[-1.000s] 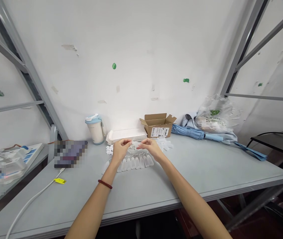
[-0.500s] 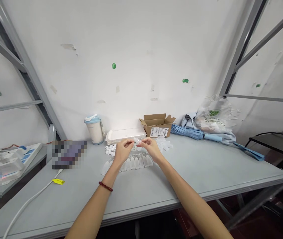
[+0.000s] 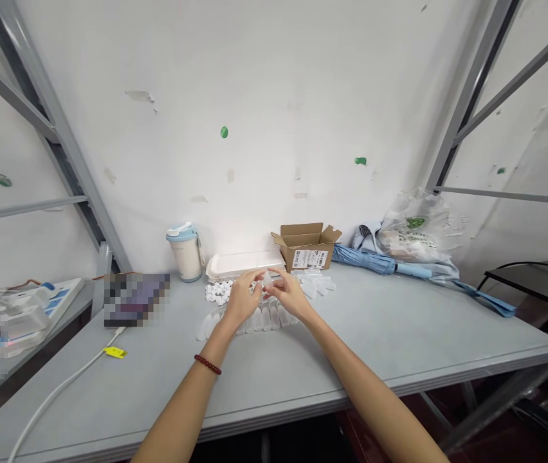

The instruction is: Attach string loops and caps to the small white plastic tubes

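Between the fingertips of both hands is a small translucent plastic bottle (image 3: 267, 278), held upright above the table. My left hand (image 3: 244, 299) pinches it from the left, and my right hand (image 3: 289, 294) closes on it from the right. Fingers cover part of the bottle, so I cannot tell whether a cap is on it. Below my hands lies a row of similar translucent bottles (image 3: 265, 318), partly hidden by my left wrist. Small white caps (image 3: 218, 292) form a pile left of my hands. More clear plastic pieces (image 3: 319, 283) lie in a loose heap on the right.
Behind my hands are a white tray (image 3: 245, 262) and an open cardboard box (image 3: 310, 257). A tumbler (image 3: 184, 254) stands at the back left, near a blurred-out flat device (image 3: 139, 299) with a white cable (image 3: 69, 379). A blue umbrella (image 3: 370, 259) and plastic bag (image 3: 416, 235) lie back right.
The bottle has turned from slanted to upright between my fingers. My right fingers have shifted around it, and the whole view has moved slightly.
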